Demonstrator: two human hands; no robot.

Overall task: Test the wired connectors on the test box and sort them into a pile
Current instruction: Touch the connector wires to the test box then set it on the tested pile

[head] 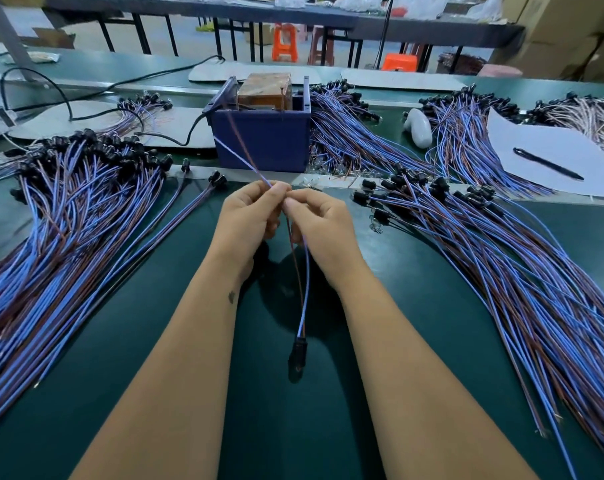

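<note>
While two hands [280,220] pinch one wired connector [298,355], one test box [264,133]

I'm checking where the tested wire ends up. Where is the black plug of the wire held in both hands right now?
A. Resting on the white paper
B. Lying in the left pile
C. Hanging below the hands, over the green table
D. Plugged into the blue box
C: the black plug dangles below the left hand and right hand, above the green table.
</note>
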